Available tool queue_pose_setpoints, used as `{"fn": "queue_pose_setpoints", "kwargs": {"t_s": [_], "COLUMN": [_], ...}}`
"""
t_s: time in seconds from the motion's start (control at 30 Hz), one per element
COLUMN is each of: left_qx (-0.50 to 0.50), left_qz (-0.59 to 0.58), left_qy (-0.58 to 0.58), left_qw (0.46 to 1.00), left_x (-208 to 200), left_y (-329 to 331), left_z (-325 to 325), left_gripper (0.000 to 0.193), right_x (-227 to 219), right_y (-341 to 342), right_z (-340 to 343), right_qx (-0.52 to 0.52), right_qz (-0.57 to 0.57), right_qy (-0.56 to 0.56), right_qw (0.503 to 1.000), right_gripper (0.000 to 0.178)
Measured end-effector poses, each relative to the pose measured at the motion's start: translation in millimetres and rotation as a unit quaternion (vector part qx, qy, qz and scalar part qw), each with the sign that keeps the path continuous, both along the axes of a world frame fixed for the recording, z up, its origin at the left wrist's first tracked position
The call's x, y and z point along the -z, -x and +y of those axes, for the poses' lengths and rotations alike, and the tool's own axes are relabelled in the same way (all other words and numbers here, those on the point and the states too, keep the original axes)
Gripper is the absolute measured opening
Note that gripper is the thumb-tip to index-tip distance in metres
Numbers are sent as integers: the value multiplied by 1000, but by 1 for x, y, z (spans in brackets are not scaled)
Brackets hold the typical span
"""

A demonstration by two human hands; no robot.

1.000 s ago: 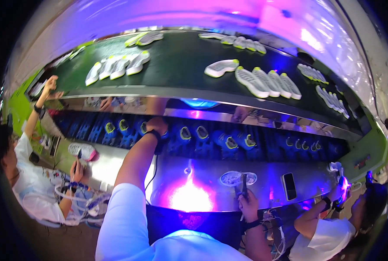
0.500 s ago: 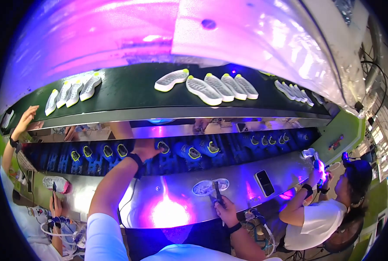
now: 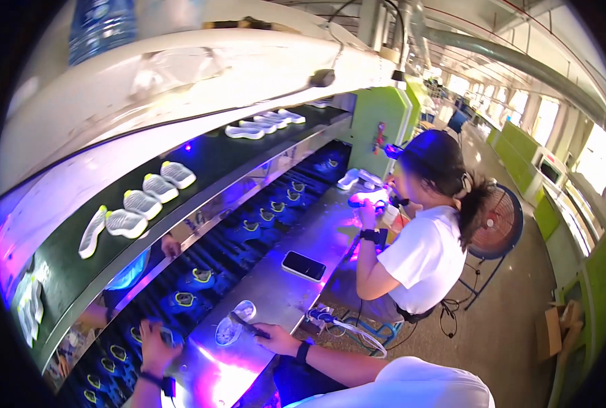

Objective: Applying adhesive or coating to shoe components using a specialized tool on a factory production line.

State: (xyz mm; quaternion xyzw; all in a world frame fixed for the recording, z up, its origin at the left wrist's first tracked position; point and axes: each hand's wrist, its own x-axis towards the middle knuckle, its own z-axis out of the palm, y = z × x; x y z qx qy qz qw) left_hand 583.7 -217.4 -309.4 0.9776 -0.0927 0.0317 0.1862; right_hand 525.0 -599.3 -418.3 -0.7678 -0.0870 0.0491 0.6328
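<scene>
My left hand (image 3: 157, 348) reaches over the conveyor, its fingers curled round a dark blue shoe (image 3: 173, 336) and hiding part of it. My right hand (image 3: 280, 340) grips a dark, narrow brush-like tool (image 3: 250, 324). The tool's far end lies over an oval dish (image 3: 225, 333) holding pale, whitish stuff on the metal bench. Just beyond my left hand, two more blue shoes with yellow-green collars, one of them this shoe (image 3: 183, 299), sit on the conveyor.
White soles (image 3: 126, 223) lie on the dark upper belt (image 3: 78, 279). A phone (image 3: 303, 266) rests on the metal bench (image 3: 265, 289). To the right, a seated co-worker (image 3: 422, 248) handles a lit shoe part. Behind them stands a fan (image 3: 496, 221). Cables (image 3: 357, 333) hang by the bench edge.
My view has swung to the right, bringing the aisle and the co-worker nearer the middle. My left hand stays at a shoe and my right hand keeps the brush-like tool by the dish.
</scene>
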Motion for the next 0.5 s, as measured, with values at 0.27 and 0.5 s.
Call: {"fn": "queue_pose_setpoints", "kwargs": {"t_s": [0.27, 0.5], "left_qx": [141, -49], "left_qz": [91, 0], "left_qy": [-7, -66], "left_qw": [986, 997], "left_x": [-14, 42], "left_y": [171, 170], "left_z": [-24, -19], "left_gripper": [89, 65], "right_x": [7, 4], "right_y": [-2, 3], "right_z": [-1, 5], "right_qx": [-43, -13], "right_qz": [0, 52], "right_qy": [-26, 27], "right_qw": [999, 998], "right_gripper": [43, 43]}}
